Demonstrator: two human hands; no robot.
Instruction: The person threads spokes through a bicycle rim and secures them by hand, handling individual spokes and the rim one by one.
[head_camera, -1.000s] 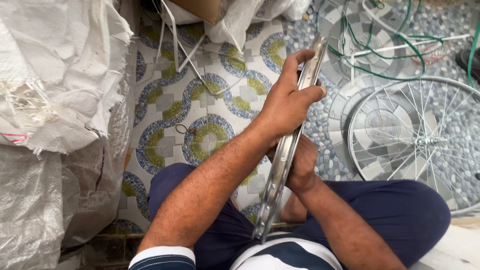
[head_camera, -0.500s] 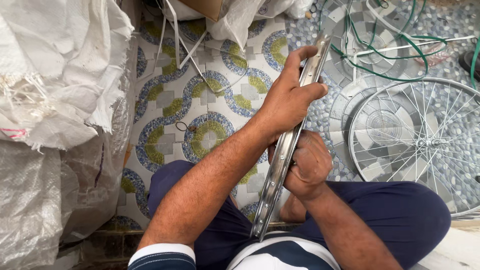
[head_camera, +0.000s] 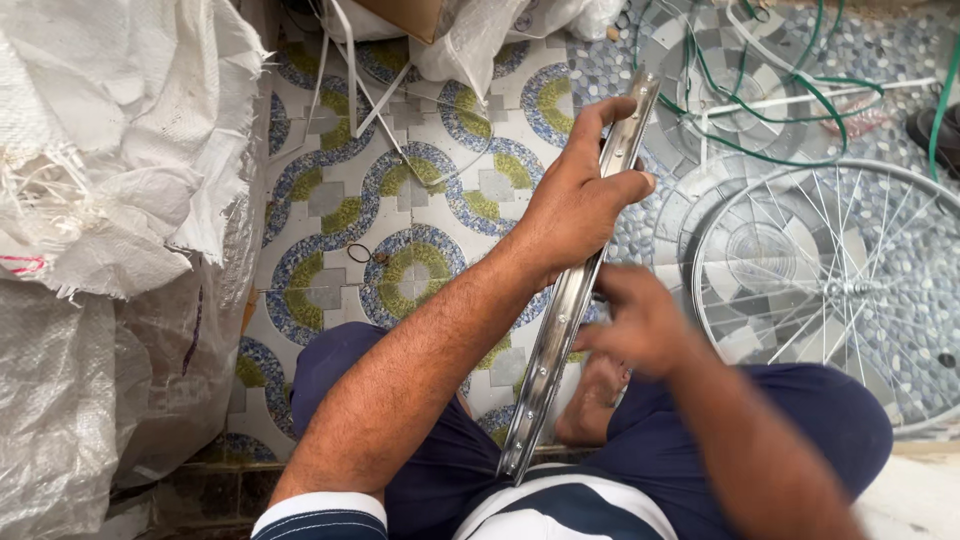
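Two hands on your bare wheel rim (head_camera: 570, 300), left hand (head_camera: 575, 205) fingers clenched around its upper part, right hand (head_camera: 640, 325) blurred beside its middle, grip unclear.

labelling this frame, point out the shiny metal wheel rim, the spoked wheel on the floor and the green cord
shiny metal wheel rim (head_camera: 560, 330), head view, mid strip
spoked wheel (head_camera: 850, 288), head view, hub
green cord (head_camera: 800, 152), head view, loop's lower curve
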